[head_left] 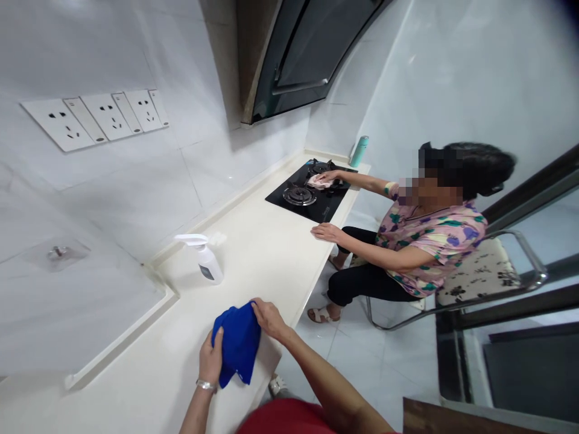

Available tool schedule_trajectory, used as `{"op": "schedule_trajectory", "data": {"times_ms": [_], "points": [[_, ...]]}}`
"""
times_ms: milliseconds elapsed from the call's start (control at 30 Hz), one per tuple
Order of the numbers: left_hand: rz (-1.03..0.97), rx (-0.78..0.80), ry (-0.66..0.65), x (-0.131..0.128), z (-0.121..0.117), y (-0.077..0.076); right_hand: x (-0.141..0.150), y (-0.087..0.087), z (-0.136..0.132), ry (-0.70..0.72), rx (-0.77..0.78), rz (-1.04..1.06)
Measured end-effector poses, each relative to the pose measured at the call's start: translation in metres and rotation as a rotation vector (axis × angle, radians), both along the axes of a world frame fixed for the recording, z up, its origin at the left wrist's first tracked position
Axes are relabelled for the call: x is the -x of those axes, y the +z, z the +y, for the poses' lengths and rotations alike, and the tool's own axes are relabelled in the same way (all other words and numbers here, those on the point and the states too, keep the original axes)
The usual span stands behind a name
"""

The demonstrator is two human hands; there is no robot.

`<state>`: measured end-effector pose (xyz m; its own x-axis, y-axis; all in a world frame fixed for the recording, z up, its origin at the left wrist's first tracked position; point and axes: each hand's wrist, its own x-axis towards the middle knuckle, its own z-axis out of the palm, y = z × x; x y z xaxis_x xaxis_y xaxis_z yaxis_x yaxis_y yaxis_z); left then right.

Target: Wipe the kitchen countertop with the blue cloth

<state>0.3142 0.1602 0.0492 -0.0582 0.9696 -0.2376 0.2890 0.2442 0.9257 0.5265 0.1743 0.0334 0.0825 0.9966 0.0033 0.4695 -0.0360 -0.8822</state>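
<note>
cloth-prep step: left hand (210, 360) and right hand (270, 318) both clamping on blue cloth (238, 345) at counter (266, 253) edge, 6 o'clock. likely needing spray bottle (205, 259) at 11 o'clock of cloth.

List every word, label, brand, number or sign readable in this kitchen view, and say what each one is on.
No text can be read anywhere.
Spray bottle: a dark label patch, too small and blurred to read.
Wall sockets: only plug holes, no lettering visible.
Teal flask: no print visible.
Gas hob: no legible marks.
Blue cloth, held by left hand and right hand: plain.
</note>
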Motion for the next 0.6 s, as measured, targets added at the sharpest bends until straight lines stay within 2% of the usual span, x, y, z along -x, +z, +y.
{"op": "schedule_trajectory", "data": {"times_ms": [100, 200, 267, 333, 467, 533, 600], "points": [[0.011, 0.116, 0.141, 0.014, 0.005, -0.010, -0.018, 0.003, 0.006, -0.139, 0.012, 0.045], [-0.154, 0.183, 0.278, 0.017, 0.012, -0.012, -0.027, 0.011, 0.008, -0.248, 0.000, 0.137], [-0.215, 0.131, 0.318, 0.016, 0.016, -0.005, -0.026, 0.021, 0.007, -0.292, -0.011, 0.209], [-0.176, 0.021, 0.332, 0.018, 0.019, 0.006, -0.022, 0.033, 0.008, -0.309, -0.015, 0.281], [-0.044, -0.145, 0.345, 0.038, 0.026, 0.020, -0.013, 0.055, 0.014, -0.244, -0.002, 0.413], [0.012, -0.152, 0.341, 0.051, 0.028, 0.019, -0.010, 0.055, 0.013, -0.162, 0.045, 0.432], [0.054, -0.126, 0.340, 0.065, 0.027, 0.012, -0.006, 0.045, 0.001, -0.078, 0.114, 0.398]]}}
